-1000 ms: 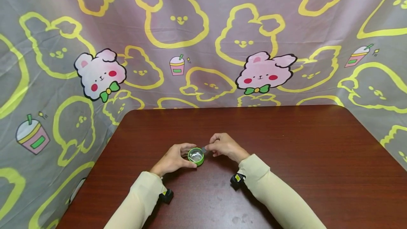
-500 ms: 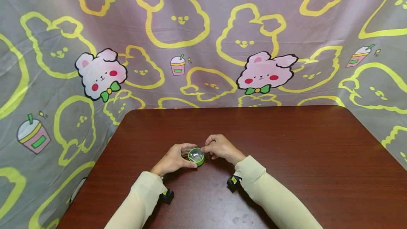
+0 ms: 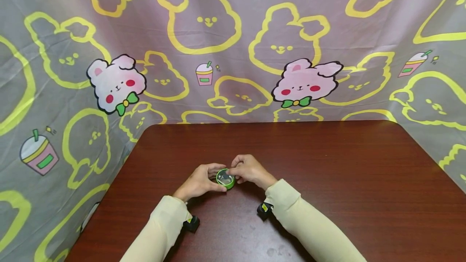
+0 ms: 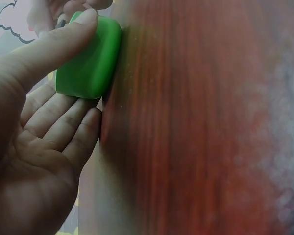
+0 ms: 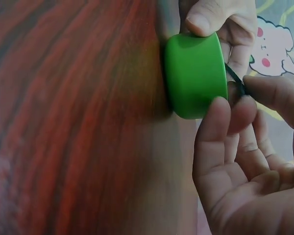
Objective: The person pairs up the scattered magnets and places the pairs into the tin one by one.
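A small round green container [image 3: 229,186] with a shiny silver inside stands on the table, its mouth facing up. My left hand [image 3: 198,182] holds it from the left, thumb on the near side and fingers behind. In the left wrist view the thumb presses the green wall [image 4: 88,68] near the rim. Between thumb and index finger, my right hand [image 3: 252,170] pinches a thin dark piece [image 5: 236,81] at the container's mouth. Seen edge-on in the right wrist view, the piece slants over the opening. What it is exactly cannot be made out.
The reddish-brown wooden table [image 3: 349,181] has rounded far corners. Behind and beside it hangs a curtain [image 3: 240,19] printed with cartoon rabbits and cups. Black wrist cameras [image 3: 191,224] sit below both cuffs.
My right hand has moved left, bringing the thin dark piece from beside the container's rim to over its mouth. The left hand and the container have stayed in place.
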Tool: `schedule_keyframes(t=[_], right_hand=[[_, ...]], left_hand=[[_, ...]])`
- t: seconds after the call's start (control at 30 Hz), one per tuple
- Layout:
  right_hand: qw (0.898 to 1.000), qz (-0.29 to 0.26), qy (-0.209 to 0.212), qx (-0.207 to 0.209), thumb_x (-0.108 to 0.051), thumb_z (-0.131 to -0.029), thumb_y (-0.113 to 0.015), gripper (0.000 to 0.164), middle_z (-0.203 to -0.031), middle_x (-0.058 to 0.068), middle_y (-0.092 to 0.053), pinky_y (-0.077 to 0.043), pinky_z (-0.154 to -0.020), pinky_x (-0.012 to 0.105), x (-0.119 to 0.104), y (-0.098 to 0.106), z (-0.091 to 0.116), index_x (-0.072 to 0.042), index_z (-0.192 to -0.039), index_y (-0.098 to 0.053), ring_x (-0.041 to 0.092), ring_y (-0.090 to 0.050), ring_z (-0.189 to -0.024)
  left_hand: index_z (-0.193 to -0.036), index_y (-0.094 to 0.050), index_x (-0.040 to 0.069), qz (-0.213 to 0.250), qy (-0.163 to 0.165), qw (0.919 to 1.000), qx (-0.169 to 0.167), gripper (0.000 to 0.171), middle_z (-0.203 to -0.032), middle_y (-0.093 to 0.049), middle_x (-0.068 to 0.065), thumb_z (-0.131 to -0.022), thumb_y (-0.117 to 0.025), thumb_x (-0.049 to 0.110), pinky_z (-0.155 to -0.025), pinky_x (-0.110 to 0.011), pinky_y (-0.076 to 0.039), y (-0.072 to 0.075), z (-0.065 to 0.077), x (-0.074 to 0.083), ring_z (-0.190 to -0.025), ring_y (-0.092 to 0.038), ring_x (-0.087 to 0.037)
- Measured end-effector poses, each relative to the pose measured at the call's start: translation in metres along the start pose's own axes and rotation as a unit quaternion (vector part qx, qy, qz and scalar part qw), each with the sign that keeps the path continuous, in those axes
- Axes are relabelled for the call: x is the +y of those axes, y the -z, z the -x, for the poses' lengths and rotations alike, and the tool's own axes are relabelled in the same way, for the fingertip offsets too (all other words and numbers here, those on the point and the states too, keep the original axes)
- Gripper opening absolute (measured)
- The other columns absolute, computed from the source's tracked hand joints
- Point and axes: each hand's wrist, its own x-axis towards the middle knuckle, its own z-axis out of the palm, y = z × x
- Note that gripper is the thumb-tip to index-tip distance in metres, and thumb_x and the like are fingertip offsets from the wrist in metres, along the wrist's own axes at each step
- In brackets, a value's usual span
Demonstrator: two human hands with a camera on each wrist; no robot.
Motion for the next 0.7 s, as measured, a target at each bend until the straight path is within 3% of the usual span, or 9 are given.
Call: schedule_keyframes(t=[0.23, 0.4, 0.6, 0.7], right_hand=[[1.0, -0.01, 0.01, -0.009, -0.007, -0.087, -0.073, 0.01, -0.077, 0.012, -0.069, -0.059, -0.061, 0.034, -0.003, 0.002, 0.004, 0.002, -0.091, -0.071, 0.015, -0.062, -0.061], [1.0, -0.021, 0.011, 0.002, -0.006, -0.088, -0.072, 0.01, -0.079, 0.014, -0.071, -0.059, -0.061, 0.033, -0.003, 0.009, 0.007, 0.004, -0.091, -0.071, 0.014, -0.062, -0.061], [1.0, -0.02, 0.017, 0.001, -0.006, -0.09, -0.071, 0.011, -0.079, 0.011, -0.071, -0.06, -0.066, 0.037, -0.002, 0.021, 0.01, 0.005, -0.093, -0.069, 0.017, -0.066, -0.064], [1.0, -0.016, 0.025, -0.001, -0.005, -0.091, -0.07, 0.011, -0.08, 0.015, -0.072, -0.06, -0.07, 0.041, -0.001, 0.029, 0.012, 0.006, -0.094, -0.069, 0.026, -0.07, -0.069]], left_hand=[[-0.133, -0.056, -0.008, 0.012, -0.005, 0.9999, -0.004, 0.066, -0.123, -0.067, -0.019, -0.075, -0.087, 0.002, -0.095, -0.036, -0.052, -0.001, -0.002, 0.0, -0.116, -0.063, -0.03], [-0.134, -0.054, -0.009, 0.017, -0.004, 0.9998, -0.014, 0.069, -0.124, -0.066, -0.021, -0.075, -0.087, 0.001, -0.098, -0.041, -0.05, -0.002, -0.004, 0.003, -0.117, -0.062, -0.032], [-0.137, -0.051, -0.01, -0.018, -0.013, 0.9995, -0.022, 0.077, -0.134, -0.059, -0.024, -0.073, -0.089, 0.007, -0.105, -0.046, -0.044, 0.003, -0.004, 0.012, -0.126, -0.056, -0.035], [-0.14, -0.049, -0.009, -0.051, -0.014, 0.9986, -0.011, 0.081, -0.139, -0.056, -0.023, -0.074, -0.09, 0.012, -0.106, -0.048, -0.042, 0.009, -0.002, 0.018, -0.129, -0.053, -0.035]])
